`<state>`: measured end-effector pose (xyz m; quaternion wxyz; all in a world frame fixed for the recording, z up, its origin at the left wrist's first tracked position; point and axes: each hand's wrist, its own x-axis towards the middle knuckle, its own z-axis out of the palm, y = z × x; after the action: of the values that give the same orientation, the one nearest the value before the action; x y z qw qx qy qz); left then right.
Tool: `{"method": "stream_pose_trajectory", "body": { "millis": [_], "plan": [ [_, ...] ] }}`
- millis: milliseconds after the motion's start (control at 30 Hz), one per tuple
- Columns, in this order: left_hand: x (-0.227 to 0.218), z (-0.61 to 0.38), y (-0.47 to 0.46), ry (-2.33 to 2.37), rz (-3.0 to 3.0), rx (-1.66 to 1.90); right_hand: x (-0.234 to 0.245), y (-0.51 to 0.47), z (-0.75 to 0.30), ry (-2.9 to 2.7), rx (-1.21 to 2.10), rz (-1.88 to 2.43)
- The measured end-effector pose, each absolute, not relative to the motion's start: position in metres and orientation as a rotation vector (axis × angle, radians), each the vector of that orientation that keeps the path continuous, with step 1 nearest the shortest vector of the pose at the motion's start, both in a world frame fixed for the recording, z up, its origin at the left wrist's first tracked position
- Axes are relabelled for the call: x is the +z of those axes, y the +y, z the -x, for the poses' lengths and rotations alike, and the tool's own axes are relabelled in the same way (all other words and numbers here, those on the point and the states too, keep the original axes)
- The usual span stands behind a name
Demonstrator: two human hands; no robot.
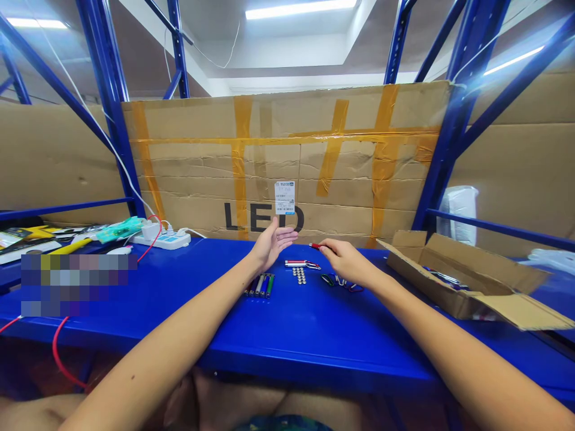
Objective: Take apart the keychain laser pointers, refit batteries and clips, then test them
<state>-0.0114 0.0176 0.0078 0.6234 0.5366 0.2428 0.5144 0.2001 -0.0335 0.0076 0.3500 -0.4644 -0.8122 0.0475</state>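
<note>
My left hand (pixel 272 244) is raised over the blue table (pixel 278 329), palm turned inward, fingers stretched out and holding nothing. My right hand (pixel 342 260) pinches a small red pen-like torch (pixel 315 246) whose tip points left toward the left palm. Below the hands lie a row of several small pen torches (pixel 260 285), a cluster of button batteries (pixel 299 275), a silver and red torch with a keyring (pixel 300 263), and dark key clips (pixel 335 281) just under my right hand.
An open cardboard box (pixel 458 278) sits at the right. A taped cardboard sheet marked LED (pixel 287 161) stands behind the table. A white power strip (pixel 162 239) with red and white cables, plus tools, lies at the left. Blue rack posts (pixel 114 108) frame the bench.
</note>
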Motion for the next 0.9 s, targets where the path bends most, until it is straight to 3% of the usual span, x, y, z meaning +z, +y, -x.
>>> {"method": "stream_pose_trajectory", "body": {
  "millis": [900],
  "plan": [
    [0.0030, 0.0084, 0.0213, 0.547, -1.267, 1.184, 0.0100, -0.0381, -0.1972, -2.003, 0.106, 1.220]
  ]
}}
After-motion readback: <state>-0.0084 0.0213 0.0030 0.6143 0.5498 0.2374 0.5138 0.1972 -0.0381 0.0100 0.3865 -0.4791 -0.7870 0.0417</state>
